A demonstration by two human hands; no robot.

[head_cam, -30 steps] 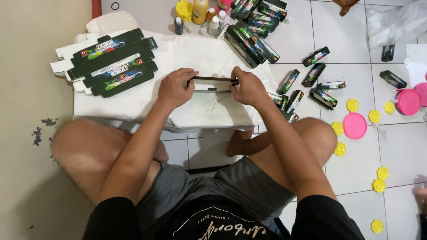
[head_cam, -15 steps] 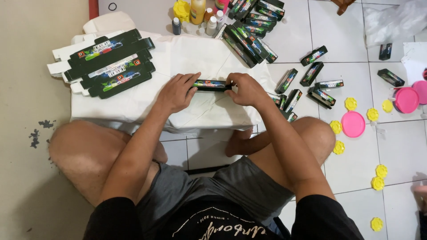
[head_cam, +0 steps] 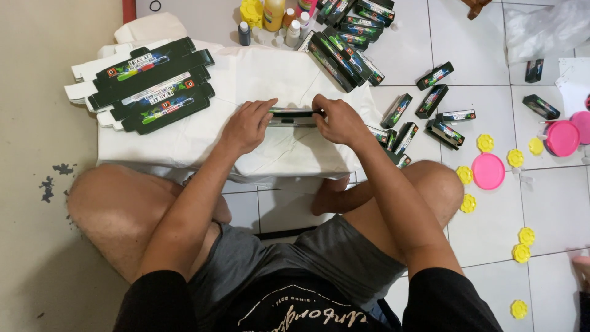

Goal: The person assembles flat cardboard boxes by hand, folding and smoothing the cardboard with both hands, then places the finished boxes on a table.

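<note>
Sitting cross-legged on the tiled floor, the person presses a small black carton (head_cam: 292, 117) between both hands on a white sheet (head_cam: 246, 74). The left hand (head_cam: 246, 126) pinches its left end and the right hand (head_cam: 337, 120) grips its right end, fingers curled around it; whether the flaps are tucked cannot be told, since the fingers hide them. Judging by the layout, the work is well underway: a row of folded boxes (head_cam: 347, 43) lies at the sheet's far edge, and more boxes (head_cam: 430, 101) are scattered on the tiles to the right. A stack of flat cartons (head_cam: 153, 86) remains at the far left, so a good share looks left to fold. Small bottles (head_cam: 270, 15) stand beyond the sheet, with yellow caps (head_cam: 485, 142) and pink lids (head_cam: 488, 171) loose on the right.
</note>
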